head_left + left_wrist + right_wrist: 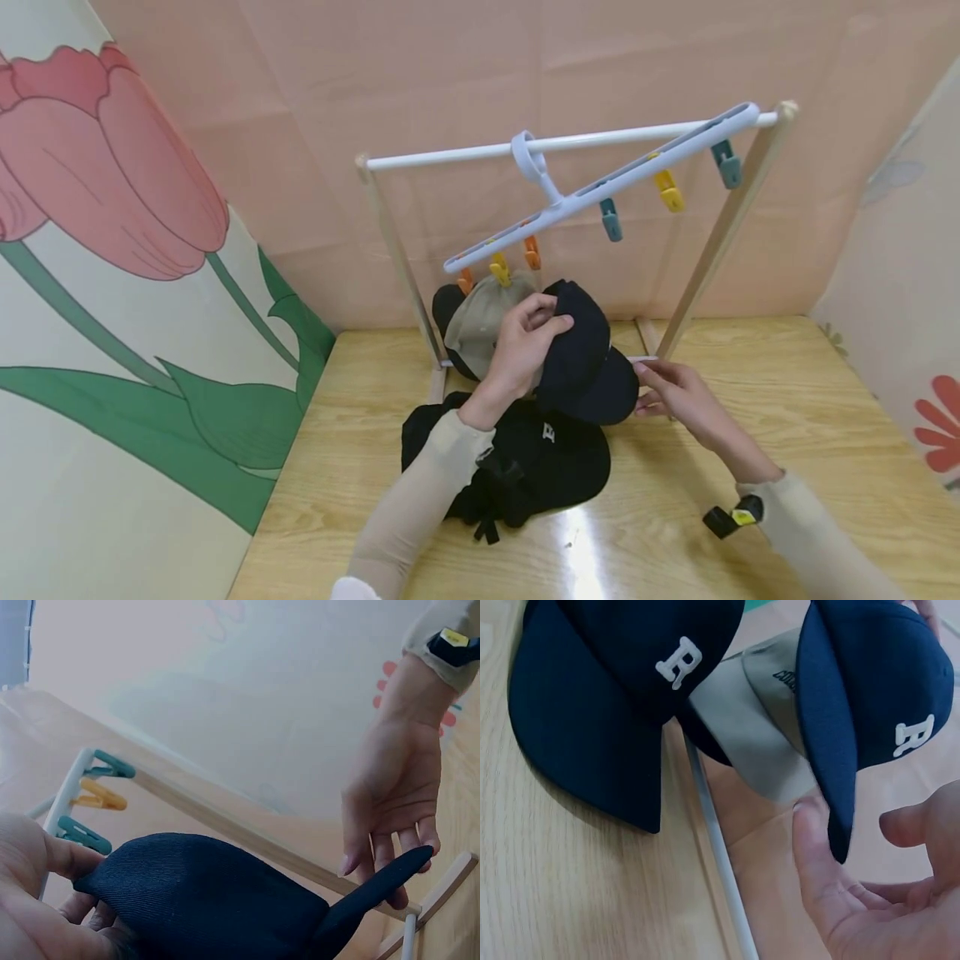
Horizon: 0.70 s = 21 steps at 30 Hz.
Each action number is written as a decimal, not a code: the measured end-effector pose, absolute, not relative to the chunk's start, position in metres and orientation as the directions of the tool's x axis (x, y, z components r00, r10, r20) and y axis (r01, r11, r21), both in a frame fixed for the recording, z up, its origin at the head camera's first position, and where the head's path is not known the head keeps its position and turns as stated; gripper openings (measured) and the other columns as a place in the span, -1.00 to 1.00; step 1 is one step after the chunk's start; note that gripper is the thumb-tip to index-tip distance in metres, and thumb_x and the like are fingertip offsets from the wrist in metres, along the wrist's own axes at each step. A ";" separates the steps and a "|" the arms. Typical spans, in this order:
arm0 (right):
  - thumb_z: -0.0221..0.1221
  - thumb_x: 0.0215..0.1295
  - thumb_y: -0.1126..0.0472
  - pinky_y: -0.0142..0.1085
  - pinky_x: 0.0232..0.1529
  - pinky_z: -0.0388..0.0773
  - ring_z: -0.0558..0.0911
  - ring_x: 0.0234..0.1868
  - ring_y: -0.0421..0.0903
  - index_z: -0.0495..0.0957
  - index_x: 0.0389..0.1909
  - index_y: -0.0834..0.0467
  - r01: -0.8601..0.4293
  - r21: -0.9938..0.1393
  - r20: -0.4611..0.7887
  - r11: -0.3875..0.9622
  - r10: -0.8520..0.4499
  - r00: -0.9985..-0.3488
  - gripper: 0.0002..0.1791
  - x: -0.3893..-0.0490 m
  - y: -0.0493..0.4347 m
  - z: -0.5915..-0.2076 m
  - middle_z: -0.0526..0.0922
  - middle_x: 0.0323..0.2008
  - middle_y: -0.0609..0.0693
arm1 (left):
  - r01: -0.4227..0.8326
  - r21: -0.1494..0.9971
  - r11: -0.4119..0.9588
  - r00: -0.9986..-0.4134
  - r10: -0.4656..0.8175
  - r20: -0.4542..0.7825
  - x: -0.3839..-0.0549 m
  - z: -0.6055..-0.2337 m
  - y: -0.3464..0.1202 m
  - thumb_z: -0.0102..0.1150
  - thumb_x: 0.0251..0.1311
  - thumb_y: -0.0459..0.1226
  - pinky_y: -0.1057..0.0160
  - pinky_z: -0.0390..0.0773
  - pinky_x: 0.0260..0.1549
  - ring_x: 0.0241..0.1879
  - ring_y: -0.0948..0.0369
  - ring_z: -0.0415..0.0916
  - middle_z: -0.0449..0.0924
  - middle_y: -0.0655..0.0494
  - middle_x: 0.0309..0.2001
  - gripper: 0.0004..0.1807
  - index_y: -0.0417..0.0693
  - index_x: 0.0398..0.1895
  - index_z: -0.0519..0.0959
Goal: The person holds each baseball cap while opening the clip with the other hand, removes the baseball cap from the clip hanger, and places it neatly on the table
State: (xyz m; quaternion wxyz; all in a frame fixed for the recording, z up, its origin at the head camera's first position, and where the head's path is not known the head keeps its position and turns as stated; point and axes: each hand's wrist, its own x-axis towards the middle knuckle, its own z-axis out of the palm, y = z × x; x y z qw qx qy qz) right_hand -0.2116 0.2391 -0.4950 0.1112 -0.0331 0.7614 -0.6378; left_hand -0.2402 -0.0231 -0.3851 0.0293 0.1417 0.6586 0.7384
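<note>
My left hand (522, 340) pinches a navy baseball cap (577, 342) by the edge of its crown, holding it in the air with the brim toward the right. A white letter R shows on its front in the right wrist view. My right hand (885, 900) is at the brim, thumb and fingers spread to either side; its fingertips reach the brim's edge. Beside the held cap, a beige cap (476, 321) hangs from clips on the lilac hanger (577, 200), with a dark cap (447, 304) behind it. More dark caps (555, 467) lie on the table in front.
A white rod (450, 156) on wooden posts (727, 229) carries the tilted hanger. Its right half bears teal clips (611, 221) and a yellow clip (669, 192) with nothing in them. The wooden table (810, 400) meets a pink backdrop (420, 75) behind the rack.
</note>
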 end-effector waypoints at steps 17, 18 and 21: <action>0.27 0.57 0.07 -0.19 -0.19 0.82 0.81 -0.29 -0.16 0.31 0.51 0.40 0.020 -0.962 -0.047 0.272 -0.093 -0.995 -0.29 -0.200 0.255 -0.489 0.70 -0.09 0.00 | 0.088 0.988 -0.127 -0.925 0.358 0.128 -0.232 -0.378 -0.028 0.18 0.54 -0.33 0.30 0.61 0.02 -0.02 0.30 0.63 0.72 -0.22 0.10 -0.65 -0.31 0.28 0.54; 0.28 0.56 0.07 -0.19 -0.19 0.82 0.81 -0.29 -0.16 0.31 0.51 0.40 0.022 -0.964 -0.047 0.267 -0.088 -0.995 -0.29 -0.199 0.256 -0.489 0.70 -0.12 -0.06 | 0.085 0.989 -0.124 -0.924 0.362 0.125 -0.232 -0.378 -0.029 0.17 0.56 -0.31 0.31 0.63 0.01 -0.04 0.30 0.64 0.72 -0.23 0.11 -0.65 -0.31 0.28 0.54; 0.29 0.55 0.07 -0.21 -0.21 0.81 0.81 -0.29 -0.17 0.30 0.52 0.40 0.022 -0.966 -0.044 0.256 -0.080 -0.996 -0.27 -0.197 0.261 -0.488 0.69 -0.17 -0.16 | 0.079 0.991 -0.104 -0.924 0.367 0.112 -0.230 -0.377 -0.031 0.14 0.58 -0.28 0.28 0.70 -0.04 -0.11 0.31 0.67 0.72 -0.24 0.12 -0.63 -0.30 0.30 0.54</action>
